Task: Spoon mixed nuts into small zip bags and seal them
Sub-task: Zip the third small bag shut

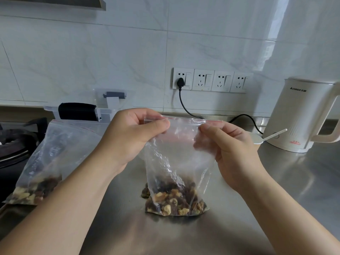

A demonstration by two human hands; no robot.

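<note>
Two bare hands hold a small clear zip bag (176,162) upright over a steel counter (285,181). The left hand (132,137) pinches the bag's top left corner between thumb and curled fingers. The right hand (228,150) pinches the top right part of the same edge, thumb in front, fingers curled behind the plastic. Between them runs the bag's red-lined zip strip (185,119), stretched roughly level. Whether the strip is pressed closed cannot be told.

The bag hangs down to the counter, its bottom resting there. Mixed nuts (174,199), pale walnut pieces among dark bits, fill only the lowest part; the rest of the bag is empty plastic.

To the left, a larger zip bag (55,153) lies tilted on the counter with more nuts in its lower end. Beyond the right hand, a white spoon (265,138) lies on the counter just beside a cream electric kettle (298,115). A black cord (185,107) runs up to a row of wall sockets (211,80) on the white tiled wall. A gas stove (12,142) shows at the far left.
</note>
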